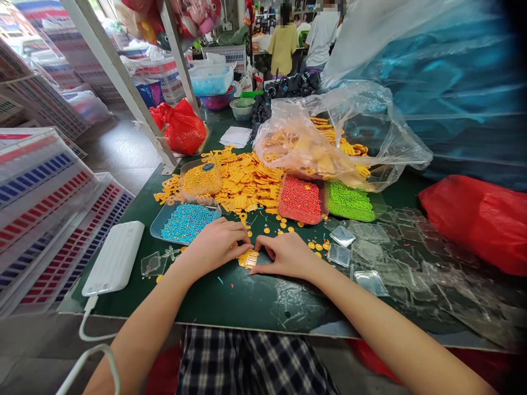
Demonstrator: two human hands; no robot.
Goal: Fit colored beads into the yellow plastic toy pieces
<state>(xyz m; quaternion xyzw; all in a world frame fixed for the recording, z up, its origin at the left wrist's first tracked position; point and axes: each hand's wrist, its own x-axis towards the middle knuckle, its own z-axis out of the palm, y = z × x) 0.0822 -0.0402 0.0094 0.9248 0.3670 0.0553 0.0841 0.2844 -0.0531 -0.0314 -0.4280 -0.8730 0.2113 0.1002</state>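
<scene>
While your right hand [290, 254] grasps the small yellow piece [248, 259] between thumb and forefinger, your left hand [219, 241] curls against its other side, its grip too hidden to tell. Set in from the near edge of the table [255, 307], the piece looks light, stiff and slick, perhaps brittle where thin, so hold it by opposite rims. Farther out, toward the left edge, blue beads [187, 223] lie in a tray [156, 229].

Left hand [224, 241] and right hand [284, 253] at yellow plastic piece [248, 259], bead trays [157, 226] beyond, green table [255, 304]
</scene>
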